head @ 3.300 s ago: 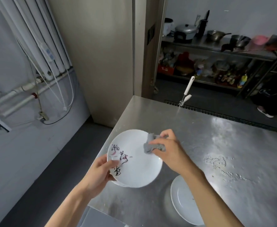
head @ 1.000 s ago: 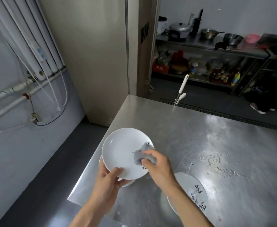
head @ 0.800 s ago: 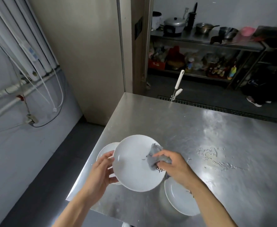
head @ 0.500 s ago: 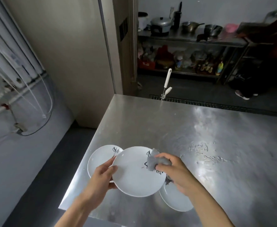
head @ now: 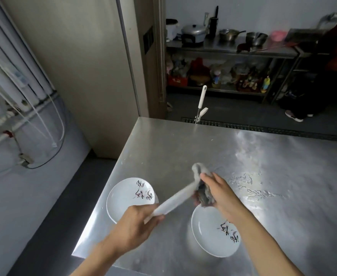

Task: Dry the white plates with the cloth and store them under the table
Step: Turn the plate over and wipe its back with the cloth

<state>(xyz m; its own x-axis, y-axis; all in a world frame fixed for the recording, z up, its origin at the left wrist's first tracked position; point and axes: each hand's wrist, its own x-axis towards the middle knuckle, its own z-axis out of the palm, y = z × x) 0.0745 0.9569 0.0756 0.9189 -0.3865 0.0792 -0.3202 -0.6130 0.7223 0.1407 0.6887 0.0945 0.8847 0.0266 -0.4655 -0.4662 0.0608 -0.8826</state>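
Observation:
My left hand (head: 136, 221) grips the near rim of a white plate (head: 173, 200), which is tilted almost edge-on and blurred by motion. At its far rim my right hand (head: 216, 193) holds a grey cloth (head: 200, 176) wrapped over the edge. Two more white plates with black and red writing lie flat on the steel table (head: 273, 168): one (head: 128, 197) near the left edge, one (head: 211, 234) under my right forearm.
The table's left edge and near left corner lie close to the plates, with dark floor beyond. Water drops (head: 251, 188) sit on the steel to the right. A white-handled tool (head: 201, 102) stands behind the far edge. Shelves with pots (head: 229, 36) line the back wall.
The held plate has turned from face-up to nearly edge-on, and the cloth has moved from its face to its far rim. The view has shifted, showing both table plates fully.

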